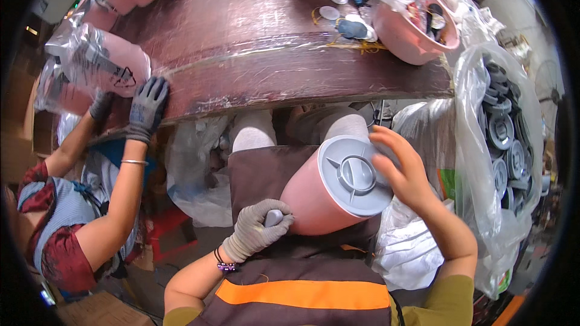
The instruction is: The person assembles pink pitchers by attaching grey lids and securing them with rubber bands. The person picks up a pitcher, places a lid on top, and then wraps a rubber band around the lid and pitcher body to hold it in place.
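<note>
A pink plastic jug [311, 202] lies tilted across my lap, over a dark brown apron. One end of it is covered by a grey round ribbed lid [355, 176], which faces up and to the right. My left hand [257, 229], in a light grey knitted glove, is closed round the jug's grey handle [273, 218] on the near left side. At the lid's right edge is my bare right hand [402, 166], its fingers apart and slightly blurred. Whether its fingertips touch the rim I cannot tell.
A worn wooden table [241, 78] stands ahead. On it, a pink basin [411, 39] holds small items. A clear bag [507, 139] of grey round parts stands at right. To the left, a co-worker's gloved hands [147, 108] are beside a bagged pink jug [115, 57].
</note>
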`<state>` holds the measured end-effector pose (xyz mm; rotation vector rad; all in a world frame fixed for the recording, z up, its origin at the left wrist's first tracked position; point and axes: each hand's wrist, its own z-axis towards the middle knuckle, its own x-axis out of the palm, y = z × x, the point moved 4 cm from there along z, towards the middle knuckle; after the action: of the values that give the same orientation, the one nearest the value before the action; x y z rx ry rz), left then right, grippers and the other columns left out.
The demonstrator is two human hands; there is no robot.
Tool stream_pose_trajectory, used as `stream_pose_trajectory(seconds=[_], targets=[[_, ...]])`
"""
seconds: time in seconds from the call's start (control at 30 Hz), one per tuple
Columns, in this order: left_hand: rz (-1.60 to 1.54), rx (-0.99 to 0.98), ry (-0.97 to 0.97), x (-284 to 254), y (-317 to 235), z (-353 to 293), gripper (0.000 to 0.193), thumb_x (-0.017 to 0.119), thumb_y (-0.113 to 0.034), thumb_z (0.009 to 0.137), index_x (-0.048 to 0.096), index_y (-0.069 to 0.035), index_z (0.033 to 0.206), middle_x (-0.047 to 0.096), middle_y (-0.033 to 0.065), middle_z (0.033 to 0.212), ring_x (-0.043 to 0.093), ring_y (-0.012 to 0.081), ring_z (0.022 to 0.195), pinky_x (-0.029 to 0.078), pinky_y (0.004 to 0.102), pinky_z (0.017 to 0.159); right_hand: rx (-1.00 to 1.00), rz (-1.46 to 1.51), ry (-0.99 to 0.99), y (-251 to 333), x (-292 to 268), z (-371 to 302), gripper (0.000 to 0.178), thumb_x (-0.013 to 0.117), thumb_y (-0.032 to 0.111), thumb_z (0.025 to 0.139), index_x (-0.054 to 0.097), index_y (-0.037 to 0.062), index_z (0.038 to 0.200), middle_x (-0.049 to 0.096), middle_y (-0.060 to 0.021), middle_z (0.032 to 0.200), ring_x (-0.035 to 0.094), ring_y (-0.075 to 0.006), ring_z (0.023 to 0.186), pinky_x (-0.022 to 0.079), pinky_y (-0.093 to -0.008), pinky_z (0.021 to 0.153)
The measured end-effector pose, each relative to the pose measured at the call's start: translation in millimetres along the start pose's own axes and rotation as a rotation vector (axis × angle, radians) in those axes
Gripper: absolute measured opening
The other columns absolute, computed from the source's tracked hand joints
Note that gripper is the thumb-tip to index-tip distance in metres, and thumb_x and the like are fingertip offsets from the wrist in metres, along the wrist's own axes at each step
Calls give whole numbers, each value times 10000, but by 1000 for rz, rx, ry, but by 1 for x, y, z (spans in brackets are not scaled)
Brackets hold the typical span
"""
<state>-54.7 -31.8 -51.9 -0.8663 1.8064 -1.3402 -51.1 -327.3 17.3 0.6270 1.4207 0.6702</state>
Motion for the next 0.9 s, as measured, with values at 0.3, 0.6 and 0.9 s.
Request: stream_pose_trajectory(seconds=[0.3, 0.6, 0.9], targets=[[-56, -25, -2, -3, 2, 10, 128, 707, -74, 818, 654, -27, 924, 655, 14, 816, 597, 79, 745, 505, 246, 697, -439, -65, 181, 13, 13, -31, 377, 690, 298, 841, 669, 99, 1160, 593, -118, 1212, 571, -303, 1068, 442, -403, 903], [-10, -29, -18, 1, -2, 11, 129, 711, -83, 812, 653, -36, 918, 661, 17, 815, 597, 87, 747, 500, 260, 691, -125, 113, -63, 23, 33, -45, 314, 638, 198, 871, 672, 48, 1144, 591, -145, 1168, 540, -307, 1062, 414, -386, 930], [289, 97, 141, 20, -10, 2, 198, 735, -159, 808, 626, -88, 956, 663, 130, 789, 673, 298, 718, 519, 343, 630, 68, 40, 90, 29, 32, -38, 325, 661, 192, 851, 680, 69, 1151, 591, -123, 1117, 544, -279, 996, 418, -368, 892]])
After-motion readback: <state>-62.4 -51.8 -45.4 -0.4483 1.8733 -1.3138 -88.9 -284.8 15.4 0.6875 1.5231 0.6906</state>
